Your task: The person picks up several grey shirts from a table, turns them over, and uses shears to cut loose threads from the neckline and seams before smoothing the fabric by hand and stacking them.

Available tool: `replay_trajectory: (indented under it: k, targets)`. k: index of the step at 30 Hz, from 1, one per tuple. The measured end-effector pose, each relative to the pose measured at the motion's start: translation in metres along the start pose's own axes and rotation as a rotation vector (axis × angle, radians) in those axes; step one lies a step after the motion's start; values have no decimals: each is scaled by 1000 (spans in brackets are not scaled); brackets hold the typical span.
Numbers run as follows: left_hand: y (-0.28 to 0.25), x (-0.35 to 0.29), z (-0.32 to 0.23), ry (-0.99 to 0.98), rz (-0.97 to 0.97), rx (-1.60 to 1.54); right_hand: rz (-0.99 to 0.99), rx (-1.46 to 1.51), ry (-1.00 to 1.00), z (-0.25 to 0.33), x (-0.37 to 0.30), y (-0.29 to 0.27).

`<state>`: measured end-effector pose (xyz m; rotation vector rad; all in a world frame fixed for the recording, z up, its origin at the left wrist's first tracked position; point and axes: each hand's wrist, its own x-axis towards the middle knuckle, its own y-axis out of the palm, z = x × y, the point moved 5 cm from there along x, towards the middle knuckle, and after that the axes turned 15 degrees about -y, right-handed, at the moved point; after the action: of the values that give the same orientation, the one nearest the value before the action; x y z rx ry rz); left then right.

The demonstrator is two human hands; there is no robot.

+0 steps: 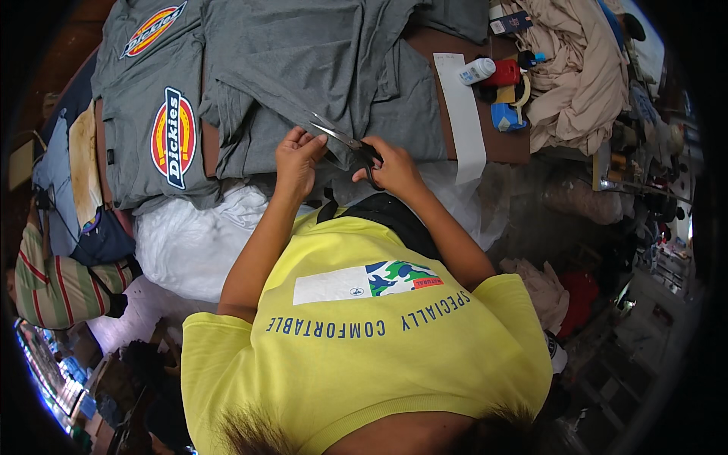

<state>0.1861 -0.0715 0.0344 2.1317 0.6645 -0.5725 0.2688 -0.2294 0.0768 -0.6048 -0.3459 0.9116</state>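
Observation:
My right hand (pixel 396 168) grips a pair of scissors (pixel 345 139) by the black handles. Their silver blades point up and to the left, parted a little at the tips. Just left of the blades, my left hand (pixel 297 158) is closed in a pinch, with thumb and fingertips together near the blades. What lies in that pinch is too small to make out. Both hands are over the near edge of a grey T-shirt (pixel 303 53) spread on the table. To the left lies another grey T-shirt (pixel 125 140) with a large red, yellow and blue emblem.
On the brown table (pixel 517 152) at right are a white paper strip (pixel 464 129), a white bottle (pixel 477 71), a red container (pixel 502 74) and a blue tape dispenser (pixel 506 117). Beige cloth (pixel 572 68) is heaped beyond. White plastic (pixel 189 246) bulges below the table edge. A person in stripes (pixel 68 292) is at far left.

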Motion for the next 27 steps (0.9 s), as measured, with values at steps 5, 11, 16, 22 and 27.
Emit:
replay_trajectory:
  k: [5, 11, 16, 22, 27]
  targets:
    - [-4, 9, -7, -74, -6, -79, -94, -13, -76, -26, -13, 9]
    - [-7, 12, -11, -40, -5, 10, -26, -29, 19, -4, -1, -3]
    - [-4, 10, -2, -27, -7, -13, 19, -45, 44, 1, 9, 0]
    - [1, 6, -3, -46, -16, -12, 55, -54, 78, 4, 15, 1]
    - [6, 3, -7, -54, -15, -1, 12, -56, 24, -2, 13, 3]
